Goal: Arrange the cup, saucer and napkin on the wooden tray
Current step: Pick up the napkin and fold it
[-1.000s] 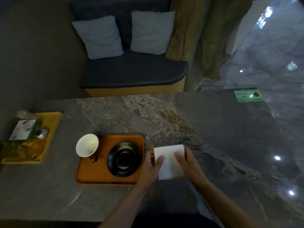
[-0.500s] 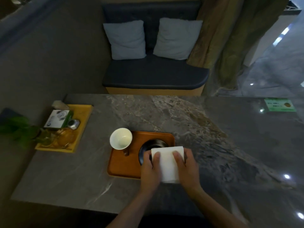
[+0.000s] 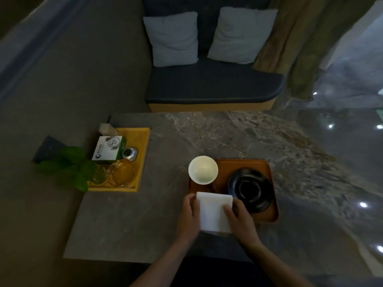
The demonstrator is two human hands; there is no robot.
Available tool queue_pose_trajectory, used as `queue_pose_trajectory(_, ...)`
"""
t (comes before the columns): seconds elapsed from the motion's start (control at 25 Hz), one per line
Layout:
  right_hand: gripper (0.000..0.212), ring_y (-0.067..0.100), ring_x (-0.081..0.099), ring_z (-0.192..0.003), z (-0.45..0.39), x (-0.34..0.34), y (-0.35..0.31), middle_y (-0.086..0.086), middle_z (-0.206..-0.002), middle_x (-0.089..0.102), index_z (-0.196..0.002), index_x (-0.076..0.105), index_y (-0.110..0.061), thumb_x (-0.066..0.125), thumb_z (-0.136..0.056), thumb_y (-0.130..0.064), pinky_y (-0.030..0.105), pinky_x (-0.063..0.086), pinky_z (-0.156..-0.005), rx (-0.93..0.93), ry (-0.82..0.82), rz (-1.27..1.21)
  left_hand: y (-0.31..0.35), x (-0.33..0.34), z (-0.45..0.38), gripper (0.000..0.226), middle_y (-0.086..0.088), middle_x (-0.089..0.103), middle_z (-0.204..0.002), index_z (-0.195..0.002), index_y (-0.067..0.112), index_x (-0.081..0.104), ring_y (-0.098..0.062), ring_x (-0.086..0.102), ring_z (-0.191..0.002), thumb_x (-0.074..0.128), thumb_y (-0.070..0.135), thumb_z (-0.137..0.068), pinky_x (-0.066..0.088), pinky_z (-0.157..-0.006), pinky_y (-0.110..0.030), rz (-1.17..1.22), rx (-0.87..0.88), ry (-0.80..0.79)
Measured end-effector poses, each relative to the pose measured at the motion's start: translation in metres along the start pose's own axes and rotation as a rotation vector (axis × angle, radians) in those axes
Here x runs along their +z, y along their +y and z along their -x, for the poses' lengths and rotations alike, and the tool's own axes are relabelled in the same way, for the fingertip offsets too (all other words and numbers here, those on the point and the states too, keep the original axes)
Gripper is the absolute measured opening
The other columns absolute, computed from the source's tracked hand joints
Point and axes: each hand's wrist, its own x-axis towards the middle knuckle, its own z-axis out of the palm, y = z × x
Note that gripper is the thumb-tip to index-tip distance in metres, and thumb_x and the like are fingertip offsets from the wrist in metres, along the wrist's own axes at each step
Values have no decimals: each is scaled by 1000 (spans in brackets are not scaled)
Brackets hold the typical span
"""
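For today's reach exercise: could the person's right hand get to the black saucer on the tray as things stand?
Probably yes: the right hand sits beside the saucer with nothing between, but it must first let go of the napkin.

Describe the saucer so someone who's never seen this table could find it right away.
Find the orange wooden tray on the grey stone table. The saucer lies on its right half: round, flat and black, unlike the white cup and white napkin beside it.
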Motion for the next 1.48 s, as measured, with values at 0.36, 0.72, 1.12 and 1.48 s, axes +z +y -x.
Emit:
queue_pose_trajectory(0.36,54,7,61,-105,-13,4,12,-10,-119,60,-126,48,-36,63,-84,-5,25,55,-78,87,-183,91,-26,-22,-16,38,16,55,-110,-120,39,44,-1,58,-94,60,20,-92,50,-64,-18,-11,-111,-152)
queue_pose_trajectory(0.72,27,6,58,-88,-45,26,3,-4,-99,63,-115,58,-21,55,-91,-12,18,45,-71,-51,-43,525,-25,-22,-39,49,6,53,-133,-134,35,43,-9,54,-114,62,28,-90,52,-93,-37,-252,-18,-88)
queue_pose_trajectory(1.12,53,18,54,-99,-50,38,6,9,-121,51,-142,36,-17,52,-92,-9,23,41,-75,-25,46,656,-20,-20,-50,51,1,54,-126,-137,23,43,-15,46,-115,63,30,-90,41,-86,-25,-668,292,-26)
queue_pose_trajectory(1.48,60,16,53,-96,-48,38,9,7,-120,49,-145,28,-20,55,-92,-14,22,41,-68,-71,52,781,-32,-26,-62,47,2,59,-113,-128,27,48,-17,48,-97,60,44,-87,48,-78,-34,-969,499,-47)
